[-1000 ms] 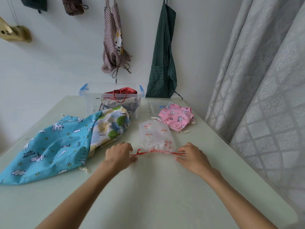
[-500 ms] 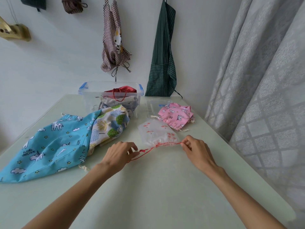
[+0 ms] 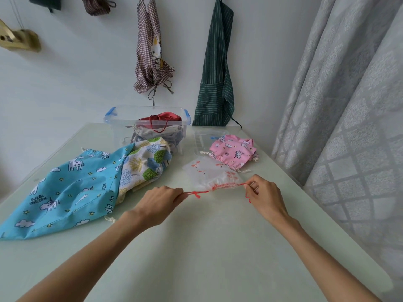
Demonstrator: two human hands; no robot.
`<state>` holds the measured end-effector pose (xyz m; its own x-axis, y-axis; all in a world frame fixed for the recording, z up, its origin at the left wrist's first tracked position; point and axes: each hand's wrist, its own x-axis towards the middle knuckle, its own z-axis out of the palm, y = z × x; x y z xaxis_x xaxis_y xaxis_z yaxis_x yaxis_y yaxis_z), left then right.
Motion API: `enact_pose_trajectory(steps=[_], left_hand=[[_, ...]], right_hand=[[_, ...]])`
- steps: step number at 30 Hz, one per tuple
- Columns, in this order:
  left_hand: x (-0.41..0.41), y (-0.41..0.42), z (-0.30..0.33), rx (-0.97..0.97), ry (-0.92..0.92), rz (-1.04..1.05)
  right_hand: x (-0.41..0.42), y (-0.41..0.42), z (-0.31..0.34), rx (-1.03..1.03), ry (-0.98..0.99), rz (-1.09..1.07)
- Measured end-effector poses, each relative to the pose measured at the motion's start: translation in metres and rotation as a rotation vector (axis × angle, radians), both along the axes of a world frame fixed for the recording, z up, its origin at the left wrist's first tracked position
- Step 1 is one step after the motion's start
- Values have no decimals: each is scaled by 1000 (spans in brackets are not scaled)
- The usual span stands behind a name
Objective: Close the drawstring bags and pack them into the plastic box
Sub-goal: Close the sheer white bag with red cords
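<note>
A small translucent white bag [image 3: 209,173] with red prints lies mid-table, its mouth gathered tight along a red drawstring [image 3: 220,185]. My left hand [image 3: 160,201] pinches the string's left end, my right hand [image 3: 262,194] pinches the right end, and the cord runs taut between them. The clear plastic box [image 3: 174,120] with blue clips stands at the back, holding a red bag [image 3: 161,119] and other bags. A pink unicorn bag [image 3: 234,152] lies to the right, a tree-print bag [image 3: 146,164] and a big blue unicorn bag [image 3: 63,190] to the left.
The clear box lid [image 3: 202,138] lies flat beside the box, partly under the pink bag. Two aprons [image 3: 214,68] hang on the wall behind. A grey curtain [image 3: 349,105] runs along the table's right edge. The pale green table [image 3: 207,247] reaches toward me.
Both hands have drawn the red string ends outward. The bag's mouth has bunched tighter and its near end has swung right, toward the pink bag.
</note>
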<state>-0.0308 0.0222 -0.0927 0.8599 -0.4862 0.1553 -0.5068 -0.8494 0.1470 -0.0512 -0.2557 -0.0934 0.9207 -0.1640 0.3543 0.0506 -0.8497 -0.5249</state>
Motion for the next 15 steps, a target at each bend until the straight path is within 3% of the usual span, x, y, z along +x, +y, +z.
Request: enact_pose_trajectory(steps=[5, 15], left_hand=[[-5, 4, 0, 285, -214, 91], [3, 22, -3, 369, -155, 260]], right_hand=[[-1, -1, 0, -142, 109, 1], [-3, -5, 8, -153, 293, -48]])
